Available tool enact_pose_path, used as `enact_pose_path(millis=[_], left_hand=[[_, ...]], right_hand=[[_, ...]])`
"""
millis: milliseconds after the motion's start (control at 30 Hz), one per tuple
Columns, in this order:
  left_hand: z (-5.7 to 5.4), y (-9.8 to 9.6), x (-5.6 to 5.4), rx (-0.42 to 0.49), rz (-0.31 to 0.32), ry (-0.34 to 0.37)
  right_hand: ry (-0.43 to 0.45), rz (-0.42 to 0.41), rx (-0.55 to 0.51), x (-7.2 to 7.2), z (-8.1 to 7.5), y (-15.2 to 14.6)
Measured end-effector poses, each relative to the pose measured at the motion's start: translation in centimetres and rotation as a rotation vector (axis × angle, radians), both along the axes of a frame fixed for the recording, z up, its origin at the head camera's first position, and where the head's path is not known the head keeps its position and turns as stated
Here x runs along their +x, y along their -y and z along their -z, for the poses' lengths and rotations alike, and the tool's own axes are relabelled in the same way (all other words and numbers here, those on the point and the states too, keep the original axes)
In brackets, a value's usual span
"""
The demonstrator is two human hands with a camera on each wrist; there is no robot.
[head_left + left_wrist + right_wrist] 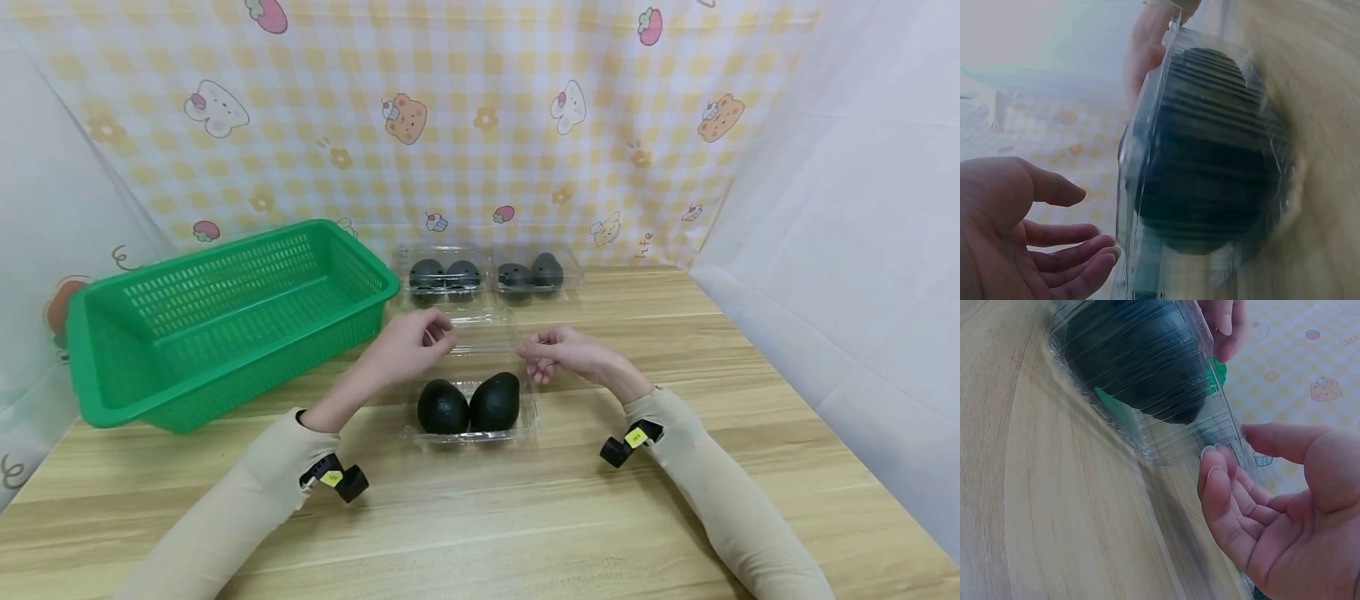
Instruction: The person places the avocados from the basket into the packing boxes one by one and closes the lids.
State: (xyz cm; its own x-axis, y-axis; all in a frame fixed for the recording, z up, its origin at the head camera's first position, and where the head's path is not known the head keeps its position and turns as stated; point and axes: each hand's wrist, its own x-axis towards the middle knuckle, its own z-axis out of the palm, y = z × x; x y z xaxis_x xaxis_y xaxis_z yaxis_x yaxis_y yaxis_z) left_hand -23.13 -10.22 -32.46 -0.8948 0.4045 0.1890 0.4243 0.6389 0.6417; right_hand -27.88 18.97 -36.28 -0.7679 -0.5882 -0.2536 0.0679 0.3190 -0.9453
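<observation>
Two dark avocados (495,402) sit side by side in a clear plastic clamshell box (468,437) on the table. Its transparent lid (480,329) is folded back, away from the body. My right hand (562,354) is at the box's far right corner; in the right wrist view, thumb and fingers pinch the clear plastic edge. Beyond the box's left side is my left hand (416,342), its fingers loosely bent with nothing between them. In the left wrist view those fingertips (1110,244) come right up to the box's rim, and one avocado (1210,150) shows through the ribbed wall.
A large green plastic basket (225,325) stands at the left. Behind the open box, two more clear boxes, one at left (442,254) and one at right (573,271), hold dark avocados. A checked cloth (480,167) hangs at the wooden table's (487,533) back.
</observation>
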Motion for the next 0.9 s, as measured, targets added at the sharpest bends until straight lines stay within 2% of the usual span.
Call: enact_pose_path(millis=[233,567,900], left_hand=[[-0.1,1.2,0.0,-0.043,-0.105,0.004],[0.8,2.7,-0.1,-0.093,-0.179,-0.013],[1.4,3.8,-0.1,-0.175,-0.221,0.08]], right_hand=[[0.019,0.027,-0.02,0.0,0.0,0.0],[0.012,0.054,-0.046,-0.1,0.1,0.1],[0.011,0.047,-0.05,-0.2,0.2,0.1]])
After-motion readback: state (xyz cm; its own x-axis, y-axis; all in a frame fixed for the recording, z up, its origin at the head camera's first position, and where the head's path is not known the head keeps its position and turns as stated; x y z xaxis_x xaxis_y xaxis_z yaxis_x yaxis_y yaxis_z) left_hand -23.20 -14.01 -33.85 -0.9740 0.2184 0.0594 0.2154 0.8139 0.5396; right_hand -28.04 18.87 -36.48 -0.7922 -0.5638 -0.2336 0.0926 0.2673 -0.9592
